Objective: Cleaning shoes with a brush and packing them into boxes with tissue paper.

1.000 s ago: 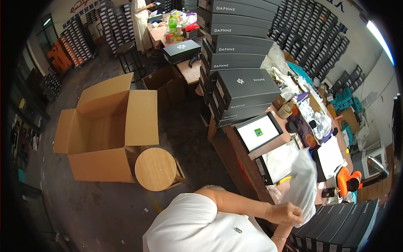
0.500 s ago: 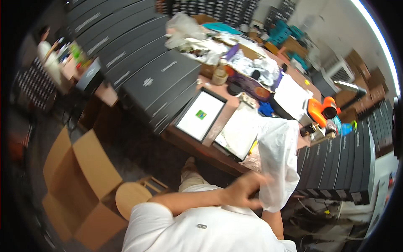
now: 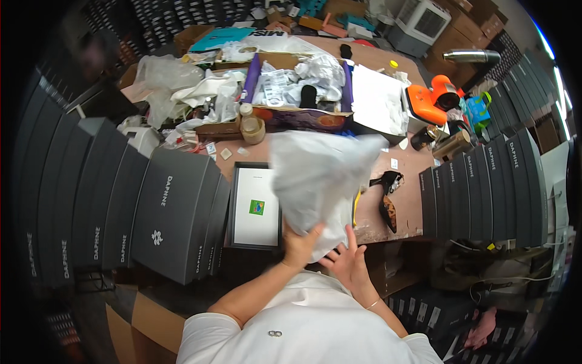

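Shelves of dark boxes line the back of the room, and in front of them is my pinkish table (image 3: pixel 412 209), crowded along its far side. A purple-edged carton (image 3: pixel 250 82) full of crumpled white wrapping stands there. My left hand (image 3: pixel 300 246) grips the lower part of a white bag (image 3: pixel 315 173), which rises over the table's near edge, a little blurred. My right hand (image 3: pixel 348 262) is unclenched, fingers spread at the bag's bottom edge (whether they touch it, I can't tell). Just left of the bag lies a shallow black tray (image 3: pixel 245 209) with a white lining and a green sticker. To its right lies a dark, spotted shoe (image 3: pixel 388 209). Black boxes (image 3: pixel 173 206) stand on my left.
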